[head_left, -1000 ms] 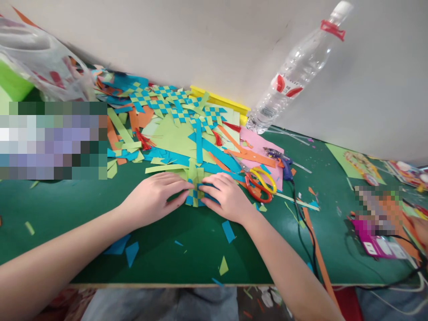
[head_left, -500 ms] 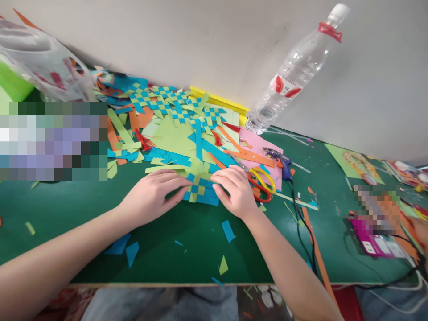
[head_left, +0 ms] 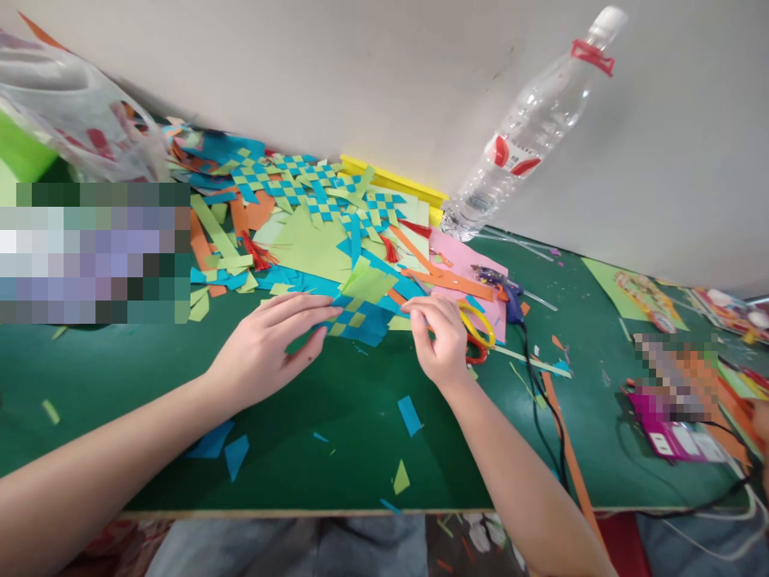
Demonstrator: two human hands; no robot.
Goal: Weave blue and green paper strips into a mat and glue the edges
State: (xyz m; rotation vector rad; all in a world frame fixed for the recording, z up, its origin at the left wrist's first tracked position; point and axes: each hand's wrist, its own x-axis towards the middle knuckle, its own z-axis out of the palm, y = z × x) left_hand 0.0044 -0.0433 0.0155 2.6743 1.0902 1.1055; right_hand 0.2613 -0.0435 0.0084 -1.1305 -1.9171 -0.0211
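Observation:
A small woven paper piece [head_left: 359,320] of blue and light green strips lies between my hands, tilted, with loose green strip ends pointing away from me. My left hand [head_left: 270,346] pinches its left side, fingers over the top and thumb below. At its right, my right hand [head_left: 443,335] has its fingers curled together at the end of a blue paper strip [head_left: 393,303]; the exact grip is partly hidden. Scissors with yellow and red-orange handles [head_left: 479,324] lie right beside the right hand, partly covered by it.
Finished-looking blue-green woven pieces [head_left: 294,188] are heaped at the back. A plastic bottle [head_left: 520,140] leans by the wall. A glue gun [head_left: 508,292] with a black cord rests on pink paper [head_left: 460,256]. Scraps dot the green table [head_left: 336,481]. A plastic bag [head_left: 90,112] stands left.
The woven piece has tilted and turned, its green ends lifting away from me. My right hand has shifted right, away from the weave's middle. My left hand has moved slightly left.

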